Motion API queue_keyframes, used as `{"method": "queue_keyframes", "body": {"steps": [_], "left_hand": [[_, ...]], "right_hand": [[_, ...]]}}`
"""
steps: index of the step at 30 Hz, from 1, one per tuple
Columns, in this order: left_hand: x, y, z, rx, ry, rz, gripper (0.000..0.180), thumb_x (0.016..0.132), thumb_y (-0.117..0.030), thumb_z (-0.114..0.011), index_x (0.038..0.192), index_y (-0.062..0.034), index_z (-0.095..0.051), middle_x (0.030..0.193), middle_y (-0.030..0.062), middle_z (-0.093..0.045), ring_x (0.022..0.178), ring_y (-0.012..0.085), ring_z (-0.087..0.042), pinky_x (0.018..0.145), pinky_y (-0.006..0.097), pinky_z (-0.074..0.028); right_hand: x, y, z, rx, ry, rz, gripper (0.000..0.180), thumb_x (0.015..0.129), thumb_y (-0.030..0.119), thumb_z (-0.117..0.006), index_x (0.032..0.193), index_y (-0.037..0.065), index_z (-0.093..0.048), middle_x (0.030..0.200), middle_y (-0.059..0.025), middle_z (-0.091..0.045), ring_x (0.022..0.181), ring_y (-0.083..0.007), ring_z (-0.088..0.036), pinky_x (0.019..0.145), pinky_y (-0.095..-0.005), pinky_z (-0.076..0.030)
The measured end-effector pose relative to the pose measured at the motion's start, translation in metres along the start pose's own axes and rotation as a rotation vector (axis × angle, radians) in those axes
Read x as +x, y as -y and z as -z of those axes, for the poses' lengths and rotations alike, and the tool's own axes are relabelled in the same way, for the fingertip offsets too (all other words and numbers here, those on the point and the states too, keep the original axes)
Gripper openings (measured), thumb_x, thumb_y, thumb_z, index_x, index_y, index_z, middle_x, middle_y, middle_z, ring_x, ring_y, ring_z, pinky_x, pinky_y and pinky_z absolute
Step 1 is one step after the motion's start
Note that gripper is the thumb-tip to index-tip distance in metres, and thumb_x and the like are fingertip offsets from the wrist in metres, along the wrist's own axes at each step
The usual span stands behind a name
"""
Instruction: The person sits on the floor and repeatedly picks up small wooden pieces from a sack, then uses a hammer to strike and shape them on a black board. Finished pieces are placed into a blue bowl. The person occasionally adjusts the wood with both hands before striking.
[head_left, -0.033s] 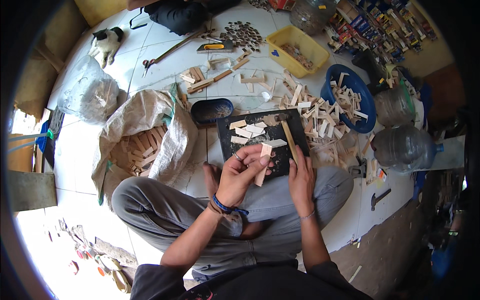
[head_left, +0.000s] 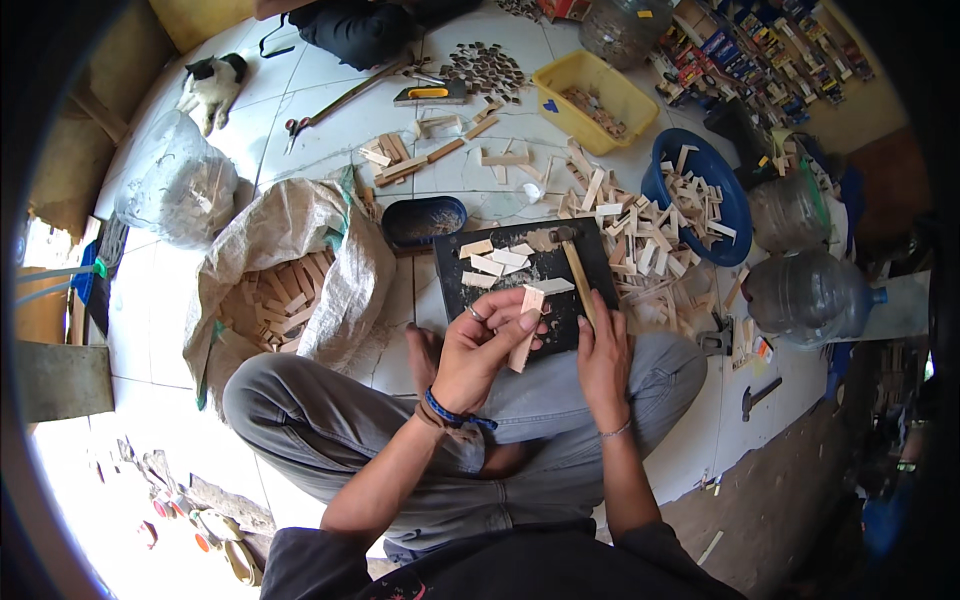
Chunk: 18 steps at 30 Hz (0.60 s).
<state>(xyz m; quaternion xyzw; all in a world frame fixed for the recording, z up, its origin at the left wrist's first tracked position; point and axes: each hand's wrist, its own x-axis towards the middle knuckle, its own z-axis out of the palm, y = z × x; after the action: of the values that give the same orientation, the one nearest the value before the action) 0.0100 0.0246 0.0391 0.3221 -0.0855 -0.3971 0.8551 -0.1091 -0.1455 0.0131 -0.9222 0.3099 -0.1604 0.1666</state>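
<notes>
Between the thumb and fingers of my left hand (head_left: 488, 345) is a small L-shaped wooden piece (head_left: 522, 352). It is a pale upright strip with a thinner slat (head_left: 550, 287) across its top, pointing right. My right hand (head_left: 604, 362) is at the lower end of a hammer (head_left: 577, 275), its fingers lying long along the wooden handle. The hammer's head rests near the far edge of a black board (head_left: 455, 262) in front of my crossed legs. Several loose pale wooden slats (head_left: 487, 265) lie on the board's left half.
Right of the board spreads a pile of joined wooden pieces (head_left: 650, 240), beside a blue basin (head_left: 738, 190). A sack of wood strips (head_left: 228, 250) stands at left. Beyond are a blue tray (head_left: 395, 238), a yellow tub (head_left: 560, 75) and a handsaw (head_left: 350, 92). A cat (head_left: 210, 90) lies far left.
</notes>
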Motion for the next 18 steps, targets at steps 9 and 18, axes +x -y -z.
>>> {"method": "queue_keyframes", "body": {"steps": [9,18], "left_hand": [[-0.003,-0.006,0.0,0.074,0.019,0.049,0.031,0.105,-0.016,-0.064,0.133,-0.0045,-0.061,0.116,0.0077,-0.074,0.097,0.0123,-0.069,0.081,0.025,-0.054],[-0.009,-0.015,-0.001,0.113,0.151,0.054,0.025,0.105,-0.017,-0.065,0.126,-0.0036,-0.064,0.107,0.0059,-0.073,0.09,0.0098,-0.065,0.08,0.024,-0.052]], "right_hand": [[0.02,0.05,0.063,0.682,0.029,-0.027,0.034,0.109,0.022,-0.055,0.138,0.005,-0.062,0.121,-0.0111,-0.067,0.106,-0.0183,-0.064,0.09,-0.0319,-0.05],[0.014,0.085,0.09,0.976,0.356,0.043,0.032,0.104,0.01,-0.064,0.134,0.002,-0.066,0.12,-0.0089,-0.068,0.103,-0.0137,-0.065,0.089,-0.0271,-0.052]]}}
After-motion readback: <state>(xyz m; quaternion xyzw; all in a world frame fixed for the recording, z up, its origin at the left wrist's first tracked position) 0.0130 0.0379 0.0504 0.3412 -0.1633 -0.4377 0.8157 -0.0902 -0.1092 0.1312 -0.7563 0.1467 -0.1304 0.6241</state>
